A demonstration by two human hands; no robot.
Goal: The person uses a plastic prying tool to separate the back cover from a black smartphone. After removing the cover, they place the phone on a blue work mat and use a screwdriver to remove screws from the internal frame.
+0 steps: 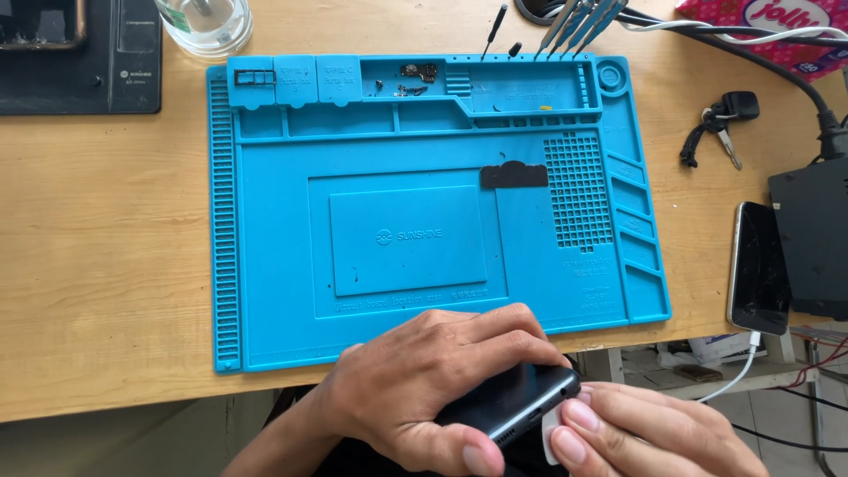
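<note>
Dark phone (521, 402) between both hands, left (424, 380) gripping, right (654, 433) touching

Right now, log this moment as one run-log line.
left hand: grips dark phone | right hand: fingers press white pick at phone edge | blue mat: behind hands

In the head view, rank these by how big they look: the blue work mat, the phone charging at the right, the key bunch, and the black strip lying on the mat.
1. Blue work mat, by far the largest.
2. Charging phone.
3 and 4. Black strip and key bunch look about alike; too close to rank.
</note>
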